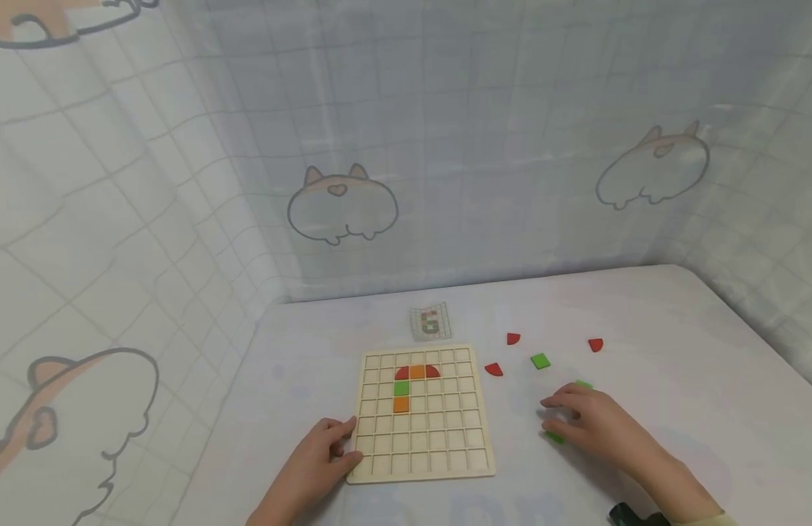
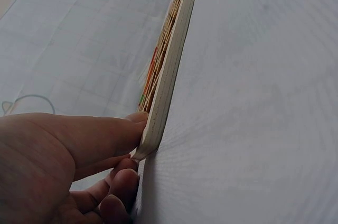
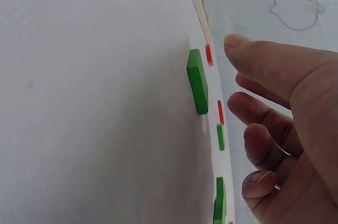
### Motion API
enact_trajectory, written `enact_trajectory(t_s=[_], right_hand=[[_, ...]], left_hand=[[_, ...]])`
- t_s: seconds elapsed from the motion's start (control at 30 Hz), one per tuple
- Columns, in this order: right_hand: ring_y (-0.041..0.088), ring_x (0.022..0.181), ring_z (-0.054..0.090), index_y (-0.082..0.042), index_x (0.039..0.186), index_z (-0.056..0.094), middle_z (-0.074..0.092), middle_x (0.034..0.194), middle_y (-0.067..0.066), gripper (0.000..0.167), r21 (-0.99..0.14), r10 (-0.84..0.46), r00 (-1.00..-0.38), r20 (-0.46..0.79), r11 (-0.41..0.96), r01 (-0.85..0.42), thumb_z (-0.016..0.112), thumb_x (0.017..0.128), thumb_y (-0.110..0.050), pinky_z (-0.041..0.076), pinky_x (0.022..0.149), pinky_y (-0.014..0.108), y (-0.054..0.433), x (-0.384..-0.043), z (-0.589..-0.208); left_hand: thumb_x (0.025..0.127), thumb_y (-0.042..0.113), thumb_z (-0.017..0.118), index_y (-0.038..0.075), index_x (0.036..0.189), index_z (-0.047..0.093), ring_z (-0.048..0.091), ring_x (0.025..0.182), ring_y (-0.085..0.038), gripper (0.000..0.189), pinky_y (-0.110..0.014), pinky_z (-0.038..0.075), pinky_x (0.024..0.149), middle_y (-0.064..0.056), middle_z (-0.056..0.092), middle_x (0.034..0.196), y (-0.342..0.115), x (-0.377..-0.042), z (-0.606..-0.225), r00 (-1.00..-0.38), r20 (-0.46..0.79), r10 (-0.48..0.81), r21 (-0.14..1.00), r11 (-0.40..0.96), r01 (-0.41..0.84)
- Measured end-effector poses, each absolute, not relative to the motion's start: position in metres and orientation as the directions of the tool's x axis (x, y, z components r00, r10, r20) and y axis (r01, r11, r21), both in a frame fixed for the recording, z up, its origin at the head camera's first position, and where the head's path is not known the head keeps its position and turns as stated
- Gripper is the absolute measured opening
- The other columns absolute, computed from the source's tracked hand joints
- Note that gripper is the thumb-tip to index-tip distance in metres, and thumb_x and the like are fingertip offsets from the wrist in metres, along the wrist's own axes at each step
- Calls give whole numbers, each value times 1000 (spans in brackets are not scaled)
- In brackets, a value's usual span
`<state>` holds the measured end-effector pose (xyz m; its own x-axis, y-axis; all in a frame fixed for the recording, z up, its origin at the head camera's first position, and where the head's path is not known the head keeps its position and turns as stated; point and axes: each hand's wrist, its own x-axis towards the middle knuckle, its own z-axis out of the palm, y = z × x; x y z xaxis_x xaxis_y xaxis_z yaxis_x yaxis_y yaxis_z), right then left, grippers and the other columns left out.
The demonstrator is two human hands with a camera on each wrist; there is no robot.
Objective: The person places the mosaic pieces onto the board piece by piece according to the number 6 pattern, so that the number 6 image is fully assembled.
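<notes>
A wooden grid board [image 1: 439, 442] lies flat on the table, with red, orange and green pieces set in its upper cells. My left hand [image 1: 317, 453] holds the board at its lower left edge; in the left wrist view the thumb [image 2: 138, 118] rests on the rim and other fingers curl beside it. My right hand [image 1: 590, 420] hovers over the table right of the board, fingers bent and apart, holding nothing. Just below its thumb is a green square [image 1: 555, 437], partly hidden; another green square [image 1: 583, 384] peeks out behind the knuckles. The right wrist view shows a green square [image 3: 198, 82] standing clear of the fingers.
Beyond the right hand lie a green square [image 1: 540, 361] and red quarter-round pieces, one [image 1: 493, 370] near the board and one [image 1: 596, 345] farther right. A small pattern card [image 1: 430, 322] sits behind the board. A dark object [image 1: 632, 516] is by the right forearm.
</notes>
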<state>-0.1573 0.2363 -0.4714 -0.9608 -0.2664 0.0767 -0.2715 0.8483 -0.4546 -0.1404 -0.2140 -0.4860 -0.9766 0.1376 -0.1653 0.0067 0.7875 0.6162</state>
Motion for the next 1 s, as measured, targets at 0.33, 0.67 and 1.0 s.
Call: enact_trajectory(t_s=[0.33,0.67,1.0], right_hand=[[3,87,53,-29,103,75,60,100,-18,30,-453,-263,-965,8,859,-238,85,76,-40,50,78,29,239,-157,-475],[1,84,52,-27,105,76,54,91,-21,33,-439,-276,-961,-3,864,-247,85,76,-41,50,77,27,244,-145,-477],[-1,83,50,-27,109,76,53,94,-22,29,-434,-342,-939,30,842,-321,83,81,-30,50,73,23,247,-146,-483]], left_hand=[[84,34,80,8,138,59,47,84,-12,63,-26,40,66,2,50,100,-216,-140,-482,-981,-147,128,617,787,10],[85,37,79,8,138,59,48,83,-12,64,-26,40,66,3,50,100,-215,-140,-486,-976,-140,166,622,782,43],[85,36,78,6,138,59,47,82,-12,64,-26,40,65,2,50,99,-214,-139,-485,-975,-150,165,616,787,39]])
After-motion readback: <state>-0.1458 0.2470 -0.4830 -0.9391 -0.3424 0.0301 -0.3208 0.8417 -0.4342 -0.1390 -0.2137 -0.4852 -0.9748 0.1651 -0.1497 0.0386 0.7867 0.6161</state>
